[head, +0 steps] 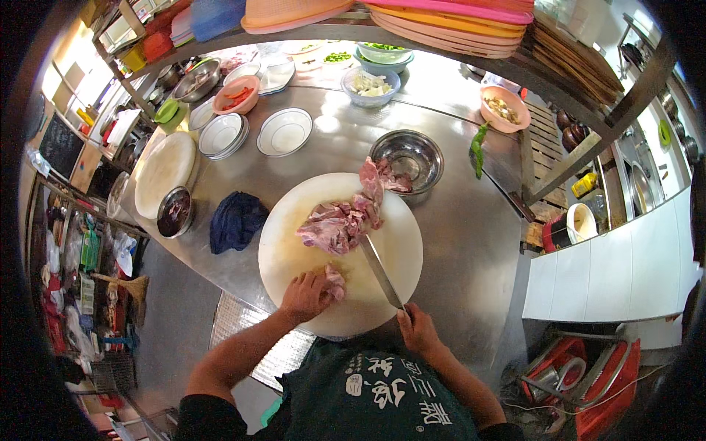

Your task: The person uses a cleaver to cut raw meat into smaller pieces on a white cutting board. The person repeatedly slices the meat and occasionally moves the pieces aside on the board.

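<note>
On a round white cutting board (pixel 397 264) lies a heap of raw meat pieces (pixel 331 226), reaching up to the rim of a steel bowl (pixel 422 160). My left hand (pixel 306 295) rests on the board with its fingers on a small piece of raw meat (pixel 335 282). The handle of a long-bladed knife (pixel 383 275) is in my right hand (pixel 419 329) at the board's lower right edge. The blade slants up and left, its tip beside the heap. More meat hangs over into the steel bowl.
Left of the board are a dark blue cloth (pixel 237 221), a metal bowl of dark contents (pixel 175 212) and another round board (pixel 165 173). White bowls (pixel 284 132) stand behind. A second knife (pixel 519 205) and a green pepper (pixel 479 151) lie right. A shelf (pixel 331 34) crosses above the table.
</note>
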A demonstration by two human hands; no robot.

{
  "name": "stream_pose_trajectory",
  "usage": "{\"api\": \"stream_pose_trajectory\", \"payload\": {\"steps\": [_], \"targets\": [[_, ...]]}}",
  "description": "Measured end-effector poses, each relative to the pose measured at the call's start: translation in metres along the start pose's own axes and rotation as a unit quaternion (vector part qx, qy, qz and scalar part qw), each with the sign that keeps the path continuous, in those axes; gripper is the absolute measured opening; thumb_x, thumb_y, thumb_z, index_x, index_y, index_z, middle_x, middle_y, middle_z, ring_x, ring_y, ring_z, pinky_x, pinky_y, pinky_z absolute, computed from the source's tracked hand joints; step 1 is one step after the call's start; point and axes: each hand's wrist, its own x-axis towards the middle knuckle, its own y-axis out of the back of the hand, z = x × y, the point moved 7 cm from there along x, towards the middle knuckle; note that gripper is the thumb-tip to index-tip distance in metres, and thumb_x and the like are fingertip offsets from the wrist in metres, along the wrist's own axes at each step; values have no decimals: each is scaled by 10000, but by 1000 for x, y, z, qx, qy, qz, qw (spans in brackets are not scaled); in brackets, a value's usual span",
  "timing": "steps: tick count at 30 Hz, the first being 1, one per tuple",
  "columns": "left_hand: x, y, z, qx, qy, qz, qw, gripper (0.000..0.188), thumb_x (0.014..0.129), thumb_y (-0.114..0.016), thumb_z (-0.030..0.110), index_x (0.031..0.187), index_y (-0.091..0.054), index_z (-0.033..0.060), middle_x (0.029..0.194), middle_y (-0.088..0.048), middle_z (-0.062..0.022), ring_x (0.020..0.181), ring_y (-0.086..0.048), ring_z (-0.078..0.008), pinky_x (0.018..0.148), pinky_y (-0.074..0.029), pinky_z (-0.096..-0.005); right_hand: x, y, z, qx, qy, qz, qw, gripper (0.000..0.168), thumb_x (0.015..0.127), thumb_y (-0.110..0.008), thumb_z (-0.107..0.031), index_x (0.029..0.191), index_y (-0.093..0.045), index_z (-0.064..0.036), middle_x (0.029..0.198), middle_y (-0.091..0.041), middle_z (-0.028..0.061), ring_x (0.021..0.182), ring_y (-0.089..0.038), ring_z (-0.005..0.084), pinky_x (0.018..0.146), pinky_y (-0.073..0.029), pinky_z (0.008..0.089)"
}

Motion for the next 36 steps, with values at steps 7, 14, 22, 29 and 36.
{"api": "stream_pose_trajectory", "payload": {"steps": [7,14,22,29,36], "targets": [[-12,13,17,-87,243,110,960,747,728,-781,388,1341,-491,77,1212,-521,-217,1131,-490,-408,946,-405,-509,4,7,-45,-60,24,-48,997,387,984,-516,-360,1096,-593,3,901,-663,267,847,-664,437,734,-516,482],[15,-20,12,-86,222,130,962,597,702,-788,309,1215,-565,98,1187,-529,-168,1089,-501,-365,946,-399,-485,11,-1,-57,-71,44,-82,993,375,989,-518,-357,1116,-587,-10,882,-671,249,818,-675,426,718,-525,465],[-34,7,-2,-162,154,263,939,349,715,-781,100,1037,-654,53,1012,-640,-108,1033,-557,-334,888,-457,-441,7,-22,-89,-31,82,-137,987,377,1008,-491,-299,1232,-491,3,985,-654,280,921,-652,453,782,-512,484],[-26,13,5,-178,111,231,950,277,772,-729,78,1040,-657,67,1003,-629,-107,955,-576,-318,842,-450,-426,24,-67,-66,-121,24,-143,982,348,1013,-469,-276,1222,-485,3,981,-633,302,911,-623,485,764,-492,528],[-36,10,0,-189,116,261,939,233,768,-704,70,995,-652,77,975,-606,-94,941,-565,-312,831,-445,-426,0,-16,-197,-32,213,-8,977,280,973,-479,-200,1168,-503,0,850,-653,219,796,-659,440,682,-506,467]]}}
